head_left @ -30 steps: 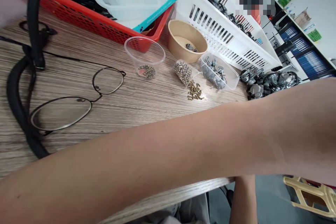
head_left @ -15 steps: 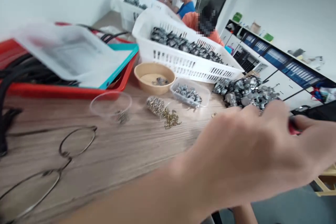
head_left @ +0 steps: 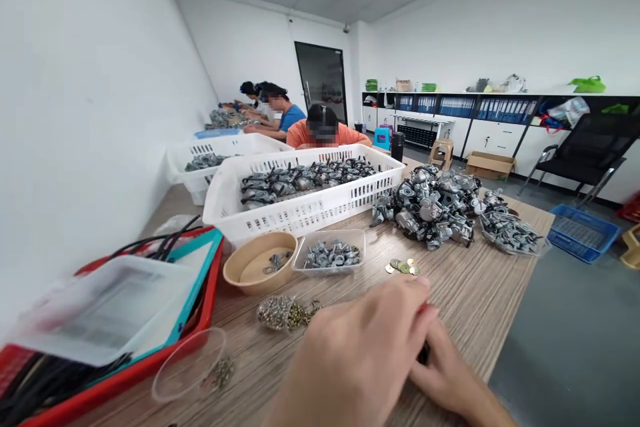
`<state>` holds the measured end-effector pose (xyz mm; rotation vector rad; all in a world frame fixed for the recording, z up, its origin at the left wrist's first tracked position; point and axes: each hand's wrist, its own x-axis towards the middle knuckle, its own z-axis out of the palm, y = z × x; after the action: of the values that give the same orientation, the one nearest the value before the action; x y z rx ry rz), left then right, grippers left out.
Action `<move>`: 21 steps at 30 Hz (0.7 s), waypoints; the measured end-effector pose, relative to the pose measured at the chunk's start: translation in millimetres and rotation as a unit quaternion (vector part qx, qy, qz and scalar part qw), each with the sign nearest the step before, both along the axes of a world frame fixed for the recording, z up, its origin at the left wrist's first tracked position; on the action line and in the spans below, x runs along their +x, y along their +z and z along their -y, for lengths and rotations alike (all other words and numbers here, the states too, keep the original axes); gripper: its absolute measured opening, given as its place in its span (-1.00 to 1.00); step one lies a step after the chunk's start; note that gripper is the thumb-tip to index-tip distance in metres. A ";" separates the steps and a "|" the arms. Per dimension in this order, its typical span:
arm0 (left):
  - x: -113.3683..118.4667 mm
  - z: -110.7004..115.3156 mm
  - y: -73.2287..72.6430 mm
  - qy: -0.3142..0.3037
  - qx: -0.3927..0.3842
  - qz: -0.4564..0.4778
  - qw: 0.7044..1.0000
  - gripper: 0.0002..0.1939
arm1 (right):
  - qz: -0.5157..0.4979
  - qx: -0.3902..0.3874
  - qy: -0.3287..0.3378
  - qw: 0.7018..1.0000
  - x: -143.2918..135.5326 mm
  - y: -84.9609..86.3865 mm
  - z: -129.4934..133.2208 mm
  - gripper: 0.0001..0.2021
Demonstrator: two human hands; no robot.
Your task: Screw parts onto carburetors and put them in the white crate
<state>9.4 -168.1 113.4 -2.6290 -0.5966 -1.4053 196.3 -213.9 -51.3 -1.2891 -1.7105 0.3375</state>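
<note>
Near the bottom centre, my left hand (head_left: 355,347) is closed, its back to the camera, with a bit of a red object (head_left: 424,310) showing at its fingers. Against it on the right is my right hand (head_left: 445,370), fingers curled round something dark, mostly hidden. Just beyond the hands lie flat brass-coloured discs (head_left: 403,267). To their left are a clear bag of small screws (head_left: 277,312), a clear tub of metal parts (head_left: 333,255) and a tan bowl (head_left: 250,267) with a few metal pieces.
A large heap of metal assemblies (head_left: 435,207) stands behind the discs, beside a bag of metal parts (head_left: 513,230). White baskets (head_left: 300,213) line the back. A red tray (head_left: 213,293) and clear round lid (head_left: 175,373) are left. A person in orange (head_left: 300,133) sits opposite.
The view has levelled and risen, showing the ceiling light and more of the room. My left hand now appears lower and nearer the centre, and my right hand has come into view beside it.
</note>
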 end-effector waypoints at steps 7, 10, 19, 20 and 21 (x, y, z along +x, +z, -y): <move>-11.1 -13.7 5.6 -0.028 -0.076 -0.001 0.997 -0.82 | -0.010 -0.022 0.025 0.999 0.0 -1.4 1.0 -0.78; -6.9 -3.6 10.6 -0.078 -0.035 -0.043 0.995 -0.77 | -0.014 0.004 0.031 0.999 -1.2 -0.8 -0.4 -0.75; 0.5 -9.0 -2.4 0.071 0.055 -0.030 0.996 -0.82 | -0.036 -0.038 0.039 0.998 -3.6 -0.8 0.9 -0.76; -1.3 -10.1 -3.6 0.109 0.063 -0.038 0.991 -0.80 | -0.034 -0.044 0.040 0.998 -3.3 -0.6 1.3 -0.76; -3.2 -10.1 -4.4 0.140 0.072 -0.051 0.986 -0.79 | -0.031 -0.049 0.041 0.997 -2.9 -0.3 1.7 -0.76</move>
<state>6.2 -158.0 109.0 -2.3767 -0.7824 -1.1766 193.4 -215.5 -51.6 -1.2678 -1.7155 0.5097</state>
